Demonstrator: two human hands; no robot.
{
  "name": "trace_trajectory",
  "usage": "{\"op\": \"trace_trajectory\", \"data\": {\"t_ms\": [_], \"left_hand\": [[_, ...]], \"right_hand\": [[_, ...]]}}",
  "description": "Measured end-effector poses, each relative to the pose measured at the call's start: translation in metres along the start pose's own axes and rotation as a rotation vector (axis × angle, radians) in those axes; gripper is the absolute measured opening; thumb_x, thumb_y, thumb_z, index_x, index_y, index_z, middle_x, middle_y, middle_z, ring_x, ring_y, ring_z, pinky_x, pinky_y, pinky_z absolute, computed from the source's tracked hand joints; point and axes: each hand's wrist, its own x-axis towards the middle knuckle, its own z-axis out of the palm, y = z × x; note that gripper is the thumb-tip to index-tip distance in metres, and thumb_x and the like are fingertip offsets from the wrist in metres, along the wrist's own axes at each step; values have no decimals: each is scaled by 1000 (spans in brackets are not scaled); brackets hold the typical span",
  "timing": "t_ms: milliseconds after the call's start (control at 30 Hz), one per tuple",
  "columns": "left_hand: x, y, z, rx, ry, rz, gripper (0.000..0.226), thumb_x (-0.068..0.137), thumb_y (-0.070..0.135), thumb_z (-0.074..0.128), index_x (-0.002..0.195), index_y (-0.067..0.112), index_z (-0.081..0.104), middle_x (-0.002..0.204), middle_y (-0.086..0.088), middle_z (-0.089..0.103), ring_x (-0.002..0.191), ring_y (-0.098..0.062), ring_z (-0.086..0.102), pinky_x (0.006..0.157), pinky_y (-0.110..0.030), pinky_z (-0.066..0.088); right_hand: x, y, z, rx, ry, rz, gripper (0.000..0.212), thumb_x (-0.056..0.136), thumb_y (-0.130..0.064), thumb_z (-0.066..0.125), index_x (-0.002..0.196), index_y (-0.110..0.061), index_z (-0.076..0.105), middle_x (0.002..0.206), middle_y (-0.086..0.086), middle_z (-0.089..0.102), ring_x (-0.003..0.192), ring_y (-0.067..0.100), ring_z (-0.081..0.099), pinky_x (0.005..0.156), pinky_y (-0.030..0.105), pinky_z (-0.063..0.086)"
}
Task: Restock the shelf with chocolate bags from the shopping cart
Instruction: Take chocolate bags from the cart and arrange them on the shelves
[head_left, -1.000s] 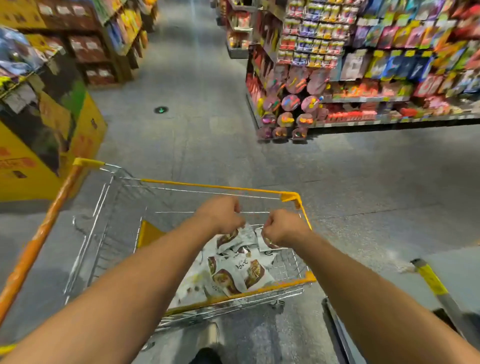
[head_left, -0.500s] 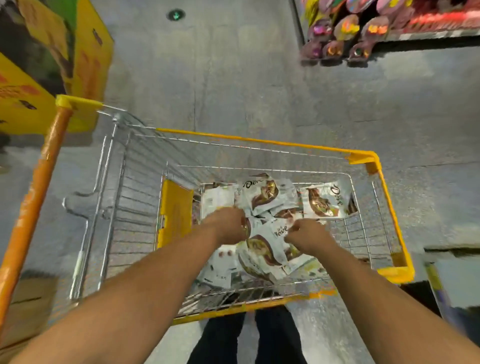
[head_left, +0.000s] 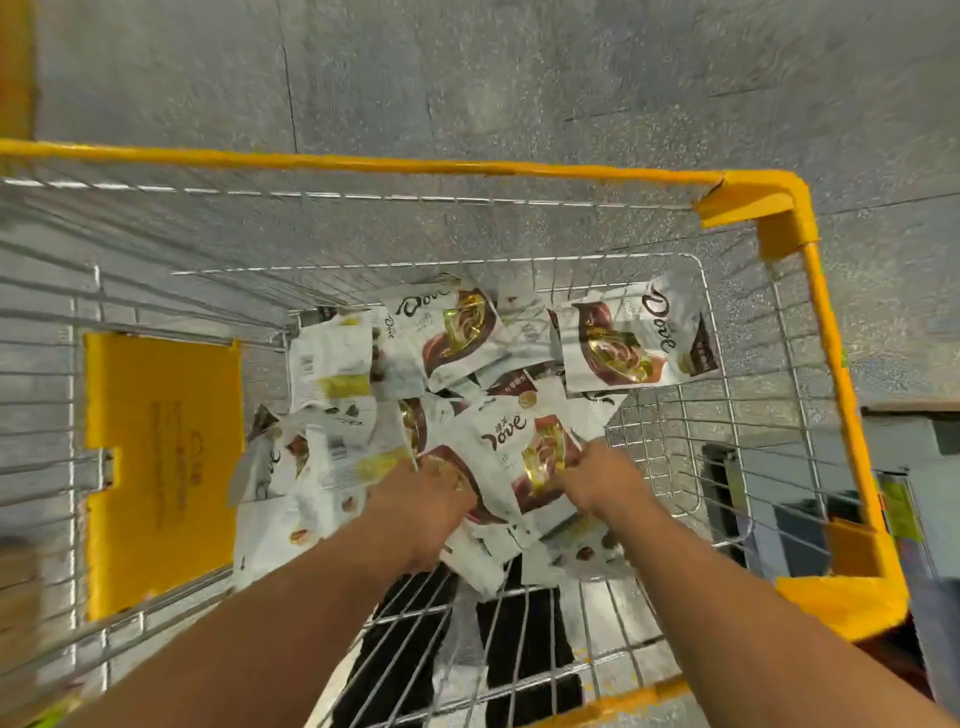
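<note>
Chocolate bags (head_left: 457, 338) are lying heaped on the wire bottom of the shopping cart (head_left: 467, 167), filling its middle and spreading toward 1 o'clock. From 6 o'clock, the left hand (head_left: 431, 493) is gripping the top bag (head_left: 511, 441) at its 8 o'clock edge, and the right hand (head_left: 597, 478) is pinching its 4 o'clock edge. A yellow flap (head_left: 161, 467) is standing at 9 o'clock, apart from the heap, and grey floor (head_left: 519, 78) is showing at 12 o'clock.

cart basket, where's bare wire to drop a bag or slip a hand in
Bare wire floor lies between the chocolate bags and the right wall of the cart, and along the near rim. The middle is crowded: bags overlap, and left hand and right hand grip the top bag.
</note>
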Motion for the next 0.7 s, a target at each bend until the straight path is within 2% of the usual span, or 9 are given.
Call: {"op": "trace_trajectory", "data": {"t_ms": [100, 167, 267, 333, 433, 500, 567, 633, 700], "left_hand": [[30, -7, 11, -17, 170, 1, 43, 85, 34, 59, 128, 27, 54, 131, -1, 54, 121, -25, 46, 103, -45, 36], [52, -11, 13, 4, 216, 5, 48, 83, 31, 60, 129, 24, 51, 136, -6, 48, 125, -28, 42, 105, -48, 34], [84, -16, 12, -5, 210, 7, 73, 84, 24, 62, 148, 23, 25, 160, -16, 13, 146, -35, 16, 117, -53, 19], [101, -18, 9, -11, 195, 36, 89, 85, 18, 61, 154, 25, 5, 163, -14, -6, 150, -34, 1, 120, -53, 11], [120, -17, 9, 5, 189, 73, 97, 83, 21, 67, 153, 29, 1, 163, -15, -3, 149, -34, 4, 119, -53, 13], [126, -16, 10, -8, 174, 51, 96, 85, 16, 66, 152, 32, -1, 162, -15, -6, 149, -36, 1, 118, -56, 14], [128, -19, 9, -67, 186, -5, 105, 84, 5, 63, 151, 38, -13, 161, -12, -18, 149, -38, -8, 115, -61, 13], [127, -22, 5, -113, 191, -27, 115, 81, -4, 60, 148, 41, -23, 160, -10, -24, 148, -40, -8, 113, -61, 21], [128, -23, 2, -144, 180, -26, 118, 80, -6, 60, 146, 43, -24, 161, -11, -20, 148, -41, -3, 109, -58, 31]], "right_hand": [[36, 12, 8, 48, -1, 85, 86, 70, -58, 73, 136, -13, 42, 136, 16, 51, 123, 38, 50, 101, 47, 47], [54, 20, 15, 92, -76, 128, 98, 68, -58, 78, 142, -10, 37, 142, 18, 48, 128, 40, 48, 105, 48, 44], [77, 26, 19, 147, -206, 155, 94, 71, -49, 82, 141, -3, 41, 143, 18, 50, 127, 36, 51, 107, 42, 43], [90, 27, 19, 103, -403, 136, 97, 76, -51, 78, 150, -8, 33, 153, 16, 39, 136, 34, 42, 112, 41, 37], [98, 27, 15, 48, -640, 153, 84, 87, -62, 54, 154, -18, 27, 160, 14, 25, 145, 35, 26, 118, 49, 23], [103, 28, 17, 80, -620, 181, 83, 88, -58, 57, 153, -14, 28, 159, 16, 27, 145, 37, 26, 115, 52, 24], [106, 30, 20, 138, -474, 185, 101, 73, -55, 76, 150, -8, 32, 157, 18, 31, 142, 39, 32, 114, 53, 30], [107, 32, 22, 234, -430, 232, 111, 67, -48, 84, 151, -3, 26, 156, 18, 32, 140, 40, 35, 111, 52, 35], [101, 35, 19, 363, -461, 297, 96, 80, -35, 79, 151, 1, 25, 156, 18, 33, 141, 41, 32, 109, 53, 33]]}}
